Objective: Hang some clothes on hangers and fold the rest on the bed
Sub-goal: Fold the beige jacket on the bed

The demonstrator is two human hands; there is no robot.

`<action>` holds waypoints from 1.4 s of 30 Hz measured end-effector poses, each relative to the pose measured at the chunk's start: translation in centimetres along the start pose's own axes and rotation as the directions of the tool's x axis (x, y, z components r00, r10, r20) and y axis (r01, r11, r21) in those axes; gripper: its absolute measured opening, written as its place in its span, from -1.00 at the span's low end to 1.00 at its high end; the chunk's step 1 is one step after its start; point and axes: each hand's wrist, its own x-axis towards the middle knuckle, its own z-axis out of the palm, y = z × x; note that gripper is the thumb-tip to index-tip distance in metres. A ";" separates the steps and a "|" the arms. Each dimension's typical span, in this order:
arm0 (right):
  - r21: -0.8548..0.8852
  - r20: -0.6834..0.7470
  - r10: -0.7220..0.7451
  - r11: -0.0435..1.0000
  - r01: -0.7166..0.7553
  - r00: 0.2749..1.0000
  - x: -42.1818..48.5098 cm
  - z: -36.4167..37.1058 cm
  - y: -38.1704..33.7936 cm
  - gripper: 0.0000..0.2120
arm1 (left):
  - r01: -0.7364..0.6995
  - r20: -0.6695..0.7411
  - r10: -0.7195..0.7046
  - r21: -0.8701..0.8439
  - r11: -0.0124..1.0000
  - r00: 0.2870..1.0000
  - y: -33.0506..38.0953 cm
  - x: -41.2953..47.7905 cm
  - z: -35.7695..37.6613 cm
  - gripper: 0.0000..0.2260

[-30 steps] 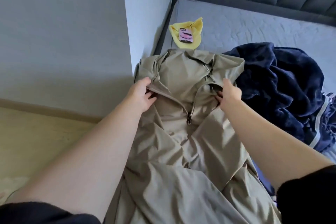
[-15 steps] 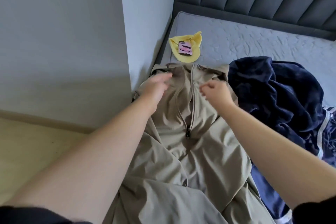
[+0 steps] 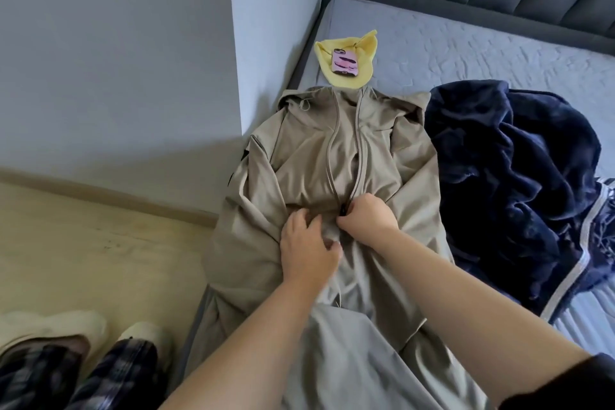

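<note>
Your beige zip-front hooded jacket (image 3: 332, 150) lies front-up along the left edge of the grey quilted mattress (image 3: 466, 43), its zip gaping from the dark zip slider (image 3: 340, 210) up to the collar. Your right hand (image 3: 366, 215) pinches that slider in curled fingers, and your left hand (image 3: 306, 245) grips a bunch of the cloth just below it. By my reading you are only readying this first garment: it is neither folded nor hung, and no hanger is in view. The crumpled navy fleece heap (image 3: 515, 176) against its right side looks untouched, as does the small yellow cloth (image 3: 364, 43) beyond the hood, under a pink-cased phone (image 3: 345, 62), so most of the work lies ahead.
</note>
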 end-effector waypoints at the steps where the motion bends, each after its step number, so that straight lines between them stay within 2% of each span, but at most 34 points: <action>1: 0.037 0.022 0.013 0.999 -0.014 1.000 0.2 -0.3 0.0 -0.73 | 0.001 -0.015 0.000 0.041 0.999 1.000 0.1 -0.3 0.5 -0.38; 3: 0.133 0.091 0.059 0.989 -0.070 0.994 0.4 -1.2 0.0 -0.71 | 0.016 -0.009 -0.015 0.108 0.994 1.000 0.1 -0.5 1.6 -0.16; 5: 0.272 0.217 0.121 0.945 -0.179 0.969 0.6 -1.9 0.0 -0.74 | 0.067 -0.041 -0.064 0.090 0.994 0.997 0.2 0.1 2.1 -0.05; 8: 0.537 0.456 0.174 0.728 -0.426 0.873 0.9 -2.6 -0.1 -0.79 | 0.156 -0.046 -0.152 0.105 0.982 0.987 0.7 1.3 2.6 0.00; 10: 0.585 0.597 0.190 0.562 -0.585 0.779 1.1 -2.7 0.0 -0.76 | 0.187 -0.003 -0.189 0.148 0.971 0.982 1.0 1.7 3.0 0.02; 13: 0.595 0.655 0.216 0.442 -0.671 0.724 1.7 -2.9 -0.2 -0.73 | 0.206 0.061 -0.222 0.200 0.958 0.973 0.9 2.3 3.4 0.03; 15: 0.617 0.632 0.221 0.437 -0.655 0.743 2.2 -3.3 -0.8 -0.72 | 0.219 0.098 -0.245 0.218 0.951 0.965 0.9 2.5 3.5 0.05; 20: 0.744 0.513 0.155 0.411 -0.527 0.844 4.4 -5.4 -3.9 -0.67 | 0.213 0.156 -0.255 0.246 0.946 0.954 0.9 2.7 3.3 0.08; 25: 0.895 0.250 0.143 0.344 -0.284 0.958 7.9 -8.4 -7.6 -0.67 | 0.202 0.202 -0.262 0.278 0.939 0.944 1.0 2.9 2.9 0.08; 31: 0.969 0.035 0.257 0.226 -0.095 0.966 11.1 -12.3 -9.5 -0.76 | 0.174 0.210 -0.236 0.279 0.945 0.949 0.7 2.7 2.9 0.06; 35: 0.991 0.017 0.301 0.120 -0.056 0.953 11.4 -12.8 -9.8 -0.78 | 0.158 0.226 -0.219 0.259 0.953 0.949 0.6 2.8 2.8 0.06; 36: 0.986 0.003 0.281 0.160 -0.050 0.960 11.2 -12.3 -9.7 -0.78 | 0.157 0.229 -0.218 0.259 0.953 0.949 0.6 2.8 2.8 0.06; 37: 0.961 -0.031 0.252 0.274 -0.041 0.967 11.0 -11.7 -9.6 -0.78 | 0.156 0.230 -0.218 0.261 0.953 0.948 0.5 2.8 2.8 0.07; 38: 0.885 -0.097 0.221 0.466 -0.018 0.970 11.0 -11.3 -9.4 -0.77 | 0.154 0.231 -0.216 0.261 0.953 0.949 0.5 2.9 2.9 0.07; 39: 0.735 -0.190 0.168 0.677 0.027 0.967 10.9 -10.9 -9.1 -0.74 | 0.152 0.229 -0.213 0.257 0.954 0.950 0.4 2.9 3.0 0.08; 40: 0.544 -0.290 0.096 0.835 0.082 0.952 10.9 -10.7 -8.8 -0.72 | 0.149 0.226 -0.208 0.251 0.956 0.952 0.3 2.9 3.0 0.08; 41: 0.371 -0.365 0.026 0.921 0.120 0.931 11.0 -10.7 -8.5 -0.71 | 0.147 0.224 -0.203 0.242 0.959 0.953 0.2 2.9 3.1 0.08; 42: 0.234 -0.412 -0.038 0.961 0.145 0.910 10.8 -10.8 -8.3 -0.73 | 0.144 0.225 -0.199 0.238 0.960 0.954 0.0 2.9 3.1 0.08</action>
